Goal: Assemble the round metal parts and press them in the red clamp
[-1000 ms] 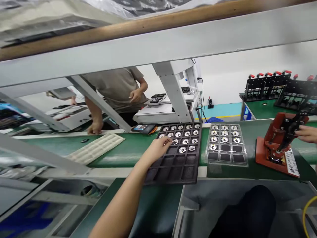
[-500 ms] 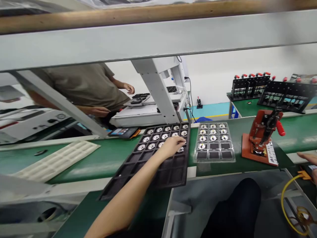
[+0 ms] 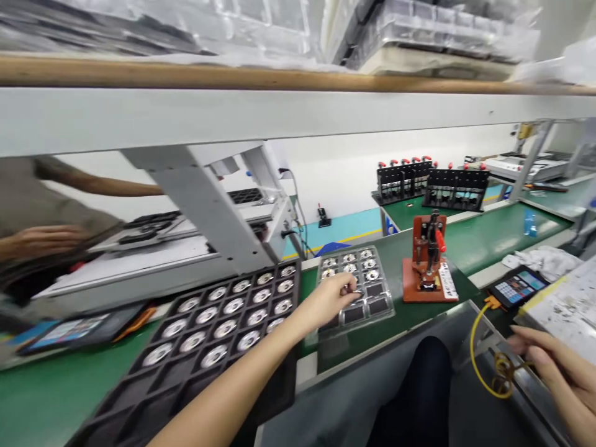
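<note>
My left hand (image 3: 333, 299) is over the clear plastic tray (image 3: 388, 304), thumb and fingers pinched at a middle cell. A light edge of a small round silver part (image 3: 358, 292) shows at the fingertips; the rest is covered. Similar ring-shaped parts fill the tray's far cells, while its near cells look dark. To the left, a black tray (image 3: 291, 385) holds rows of the same silver parts, partly behind my forearm. At lower right, my right hand (image 3: 559, 372) is open, fingers stretched out beside a coiled yellow cable (image 3: 475, 347).
A red-brown toggle-clamp fixture (image 3: 426, 267) stands right of the clear tray. Beyond the cable lie a black device with a screen (image 3: 516, 287) and a white cloth (image 3: 542, 262). A shelf beam (image 3: 298, 118) crosses overhead. Another person's hand (image 3: 44, 241) is at far left.
My left hand has moved right from the black tray to the clear tray. The view has turned right, bringing more of my right hand and the screen device into sight.
</note>
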A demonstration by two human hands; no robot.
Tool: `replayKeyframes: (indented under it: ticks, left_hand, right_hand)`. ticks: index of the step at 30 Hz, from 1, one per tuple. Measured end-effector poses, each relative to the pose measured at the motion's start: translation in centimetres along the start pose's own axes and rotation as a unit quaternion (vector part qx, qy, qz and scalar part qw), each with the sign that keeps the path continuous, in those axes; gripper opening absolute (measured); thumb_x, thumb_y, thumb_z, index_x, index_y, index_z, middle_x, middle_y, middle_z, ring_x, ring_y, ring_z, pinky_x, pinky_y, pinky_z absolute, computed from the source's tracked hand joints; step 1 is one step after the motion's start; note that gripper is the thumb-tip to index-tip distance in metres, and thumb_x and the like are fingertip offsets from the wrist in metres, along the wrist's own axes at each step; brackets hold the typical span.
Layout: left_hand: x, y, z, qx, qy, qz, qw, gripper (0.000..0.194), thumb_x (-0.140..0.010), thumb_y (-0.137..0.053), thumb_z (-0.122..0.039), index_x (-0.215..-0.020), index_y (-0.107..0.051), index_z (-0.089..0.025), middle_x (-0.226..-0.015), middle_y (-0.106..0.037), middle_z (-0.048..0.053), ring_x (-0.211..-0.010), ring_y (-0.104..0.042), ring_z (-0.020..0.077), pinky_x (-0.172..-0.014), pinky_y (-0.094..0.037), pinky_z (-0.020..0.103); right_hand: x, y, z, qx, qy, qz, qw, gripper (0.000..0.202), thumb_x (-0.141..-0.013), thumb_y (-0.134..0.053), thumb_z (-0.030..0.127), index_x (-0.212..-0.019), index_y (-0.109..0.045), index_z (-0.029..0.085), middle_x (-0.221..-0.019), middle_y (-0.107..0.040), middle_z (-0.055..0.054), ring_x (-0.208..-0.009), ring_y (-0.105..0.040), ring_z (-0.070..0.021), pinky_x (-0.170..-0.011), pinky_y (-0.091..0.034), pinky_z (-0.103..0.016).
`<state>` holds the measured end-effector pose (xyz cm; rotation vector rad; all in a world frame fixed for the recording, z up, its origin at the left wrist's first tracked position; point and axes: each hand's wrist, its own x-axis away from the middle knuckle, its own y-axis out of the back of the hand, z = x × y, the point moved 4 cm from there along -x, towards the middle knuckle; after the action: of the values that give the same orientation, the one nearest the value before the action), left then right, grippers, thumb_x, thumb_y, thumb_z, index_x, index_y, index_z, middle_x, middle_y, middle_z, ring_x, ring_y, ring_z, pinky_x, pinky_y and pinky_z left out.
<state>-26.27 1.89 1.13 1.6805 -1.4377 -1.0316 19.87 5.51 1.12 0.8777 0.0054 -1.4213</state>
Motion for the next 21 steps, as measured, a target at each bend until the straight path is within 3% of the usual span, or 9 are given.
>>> replayKeyframes:
  ticks: [2,4,6,8,11,17,21]
  left_hand:
    - [-0.7,-0.5,-5.9,0.046,-0.147,-0.028,0.988,0.009,-0.095,-0.058,-0.016,-0.091,-0.062,-0.023,-0.093,-0.069,0.003,-0.088,-0.068,0.0205,-0.081,-0.053,0.031]
    - [-1.0,-1.4,-11.7,0.078,-0.309,-0.063,0.946,0.02,-0.098,-0.052,-0.008,-0.1,-0.065,-0.023,-0.103,-0.072,0.006,-0.097,-0.071,0.0202,-0.087,-0.056,0.031]
    - [-1.1,-2.6,-16.4,0.078,-0.435,-0.092,0.892,0.024,-0.103,-0.05,-0.007,-0.112,-0.067,-0.022,-0.109,-0.074,0.01,-0.102,-0.073,0.0206,-0.089,-0.059,0.032]
    - [-1.4,-3.8,-19.9,0.067,-0.52,-0.119,0.843,0.023,-0.106,-0.052,-0.011,-0.119,-0.067,-0.021,-0.109,-0.076,0.012,-0.101,-0.074,0.0223,-0.088,-0.061,0.033]
    - [-2.2,-5.4,-23.4,0.073,-0.579,-0.139,0.8,0.02,-0.107,-0.052,-0.012,-0.12,-0.067,-0.019,-0.105,-0.077,0.013,-0.098,-0.075,0.024,-0.086,-0.063,0.036]
    - [-3.2,-8.8,-29.1,0.1,-0.642,-0.102,0.753,0.021,-0.108,-0.05,-0.013,-0.119,-0.066,-0.021,-0.103,-0.076,0.012,-0.095,-0.075,0.0239,-0.085,-0.064,0.037]
    - [-6.7,-11.7,-34.2,0.136,-0.62,-0.075,0.769,0.024,-0.105,-0.058,-0.021,-0.129,-0.063,-0.02,-0.121,-0.073,0.016,-0.114,-0.072,0.0293,-0.099,-0.062,0.045]
  right_hand:
    - [0.0,-1.5,0.4,-0.078,-0.046,0.056,0.994,0.033,-0.103,-0.054,0.054,-0.116,-0.08,0.038,-0.098,-0.084,-0.008,-0.086,-0.082,-0.0315,-0.073,-0.071,-0.044]
    - [-0.3,-3.0,1.9,-0.149,-0.048,0.099,0.983,0.037,-0.106,-0.053,0.053,-0.124,-0.077,0.032,-0.106,-0.081,-0.009,-0.09,-0.079,-0.0282,-0.08,-0.068,-0.042]
    - [-0.9,-4.0,3.5,-0.2,-0.03,0.122,0.972,0.045,-0.098,-0.069,0.05,-0.139,-0.068,0.03,-0.113,-0.077,-0.008,-0.092,-0.075,-0.0251,-0.08,-0.066,-0.039]
    - [-1.4,-4.0,4.4,-0.219,-0.02,0.119,0.968,0.056,-0.09,-0.08,0.044,-0.142,-0.064,0.03,-0.108,-0.073,-0.005,-0.087,-0.07,-0.0216,-0.075,-0.062,-0.035]
    - [-1.6,-2.4,4.2,-0.196,-0.028,0.084,0.977,0.044,-0.088,-0.082,0.039,-0.129,-0.07,0.029,-0.09,-0.064,0.0,-0.074,-0.061,-0.0171,-0.067,-0.055,-0.031]
    - [0.5,3.3,1.7,-0.103,-0.055,0.012,0.993,0.034,-0.088,-0.082,0.038,-0.118,-0.073,0.026,-0.081,-0.058,0.002,-0.067,-0.054,-0.0152,-0.061,-0.047,-0.029]
    - [2.5,8.7,-0.5,0.009,-0.087,-0.091,0.992,0.03,-0.087,-0.08,0.04,-0.112,-0.073,0.024,-0.077,-0.06,0.002,-0.067,-0.056,-0.0174,-0.063,-0.048,-0.031]
